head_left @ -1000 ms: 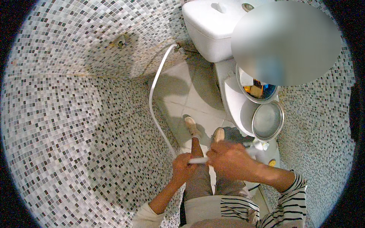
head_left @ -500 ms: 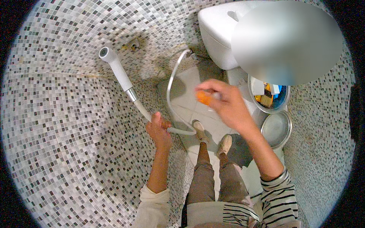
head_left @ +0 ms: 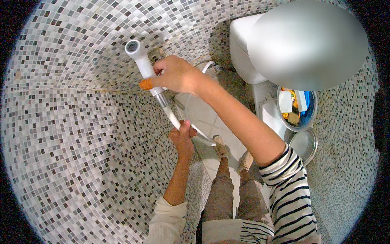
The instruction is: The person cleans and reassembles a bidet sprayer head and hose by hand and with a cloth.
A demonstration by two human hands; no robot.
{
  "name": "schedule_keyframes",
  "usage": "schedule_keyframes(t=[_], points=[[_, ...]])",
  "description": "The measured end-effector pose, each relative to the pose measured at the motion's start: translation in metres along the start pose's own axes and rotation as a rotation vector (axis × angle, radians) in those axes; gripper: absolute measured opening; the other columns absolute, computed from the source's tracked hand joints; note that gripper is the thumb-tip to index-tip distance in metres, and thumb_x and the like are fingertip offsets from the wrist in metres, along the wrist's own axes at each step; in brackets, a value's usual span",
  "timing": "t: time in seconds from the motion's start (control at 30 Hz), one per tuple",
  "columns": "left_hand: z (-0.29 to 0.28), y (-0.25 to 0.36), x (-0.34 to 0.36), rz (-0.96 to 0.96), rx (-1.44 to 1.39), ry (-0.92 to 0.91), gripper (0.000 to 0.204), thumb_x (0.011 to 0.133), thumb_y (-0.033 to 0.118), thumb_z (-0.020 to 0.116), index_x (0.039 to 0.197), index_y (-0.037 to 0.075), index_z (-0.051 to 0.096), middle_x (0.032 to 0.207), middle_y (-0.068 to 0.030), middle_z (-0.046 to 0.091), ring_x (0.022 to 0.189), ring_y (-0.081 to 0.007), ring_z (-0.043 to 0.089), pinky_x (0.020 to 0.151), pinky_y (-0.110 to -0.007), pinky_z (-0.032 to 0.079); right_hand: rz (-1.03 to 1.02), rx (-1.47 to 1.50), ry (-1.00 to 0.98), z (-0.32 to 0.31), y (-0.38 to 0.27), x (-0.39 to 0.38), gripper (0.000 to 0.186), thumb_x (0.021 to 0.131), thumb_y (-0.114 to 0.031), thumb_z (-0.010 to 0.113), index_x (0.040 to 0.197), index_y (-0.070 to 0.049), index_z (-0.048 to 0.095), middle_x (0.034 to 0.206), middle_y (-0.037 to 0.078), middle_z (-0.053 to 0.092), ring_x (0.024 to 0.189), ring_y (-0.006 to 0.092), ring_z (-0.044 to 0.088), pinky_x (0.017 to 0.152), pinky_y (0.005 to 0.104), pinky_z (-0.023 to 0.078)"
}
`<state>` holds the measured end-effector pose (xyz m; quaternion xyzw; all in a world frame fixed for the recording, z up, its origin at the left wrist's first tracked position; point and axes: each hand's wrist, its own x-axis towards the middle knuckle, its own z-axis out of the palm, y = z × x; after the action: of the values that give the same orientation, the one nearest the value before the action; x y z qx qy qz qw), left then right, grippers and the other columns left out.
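A white handheld shower sprayer (head_left: 145, 67) is held up at a tilt in front of the mosaic wall, its head toward the upper left. My left hand (head_left: 182, 137) is closed around the white hose (head_left: 173, 118) below the sprayer's metal collar (head_left: 161, 101). My right hand (head_left: 174, 75) reaches across and is closed on a small orange sponge (head_left: 146, 84), which touches the lower part of the sprayer's handle. Part of the sponge is hidden by my fingers and the handle. Farther along, the hose loops down near my feet and up to a wall fitting (head_left: 217, 68).
A white toilet (head_left: 243, 51) stands at the back right, partly covered by a blurred patch. Beside it is a round metal basin (head_left: 279, 109) with brushes and packets, and a round metal lid or bowl (head_left: 304, 147). A wall fixture (head_left: 154, 55) sits behind the sprayer.
My right hand has moved left from over the floor, bringing the orange sponge onto the sprayer's handle. My left hand still grips the hose; the view has shifted slightly.
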<state>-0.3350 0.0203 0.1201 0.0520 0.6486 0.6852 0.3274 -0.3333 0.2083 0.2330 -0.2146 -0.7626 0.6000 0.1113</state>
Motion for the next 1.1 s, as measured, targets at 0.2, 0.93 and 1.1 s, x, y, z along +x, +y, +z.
schedule_keyframes(t=[0.2,0.93,1.1], points=[[-0.015,-0.005,0.027,-0.013,0.094,-0.096,0.024,0.079,0.024,0.062,0.084,0.005,0.049,0.064,0.0011,0.046,0.056,-0.0091,0.046,0.053,-0.023,0.039,-0.128,-0.054,0.175,0.011,0.005,0.009,0.045,0.063,-0.041,0.07,0.082,-0.001,0.063,0.066,0.013,0.058,0.06,0.0206,0.055,0.059,0.0323,0.043],[0.024,0.013,0.209,0.402,0.29,-0.119,0.015,0.086,0.008,0.053,0.098,-0.001,0.054,0.088,-0.0055,0.058,0.08,-0.013,0.054,0.068,-0.026,0.046,-0.507,-0.294,0.583,0.013,0.027,0.104,0.053,0.064,-0.039,0.067,0.11,-0.013,0.057,0.088,0.012,0.062,0.079,0.0316,0.06,0.067,0.042,0.048],[0.02,-0.009,0.213,0.514,0.444,-0.176,0.015,0.081,0.002,0.052,0.096,0.0,0.054,0.086,-0.0043,0.058,0.078,-0.0119,0.053,0.068,-0.026,0.043,-0.334,-0.426,0.509,0.02,0.049,0.102,0.045,0.066,-0.035,0.066,0.104,-0.012,0.058,0.088,0.013,0.062,0.08,0.0317,0.06,0.067,0.0435,0.048]])
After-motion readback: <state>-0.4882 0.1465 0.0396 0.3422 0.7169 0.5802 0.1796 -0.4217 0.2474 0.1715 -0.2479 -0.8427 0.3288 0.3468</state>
